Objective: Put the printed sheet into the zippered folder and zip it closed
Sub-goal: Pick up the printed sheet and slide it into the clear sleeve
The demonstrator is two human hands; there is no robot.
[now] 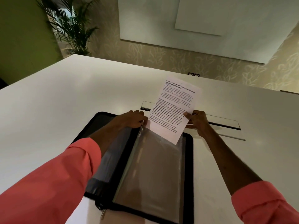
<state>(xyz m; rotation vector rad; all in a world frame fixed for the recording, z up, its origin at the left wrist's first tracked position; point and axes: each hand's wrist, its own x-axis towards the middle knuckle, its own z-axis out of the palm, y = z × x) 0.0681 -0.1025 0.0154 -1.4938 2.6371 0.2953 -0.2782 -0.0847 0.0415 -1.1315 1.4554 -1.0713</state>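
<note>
Both arms extend forward, sleeves pushed up the forearms. Left hand [133, 119]: palm down, fingers curled in a pinch. Right hand [196, 121]: thumb and fingers pinched together.

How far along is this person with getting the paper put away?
Done: the folder lies unzipped and open on the table. In hand: the right hand feeds the sheet into a clear sleeve whose mouth the left hand holds open; only a corner is in. Left: push it fully in, close the folder, zip it.

surface: white table [64, 102] | on it: open black zippered folder [188, 159], lying flat
</note>
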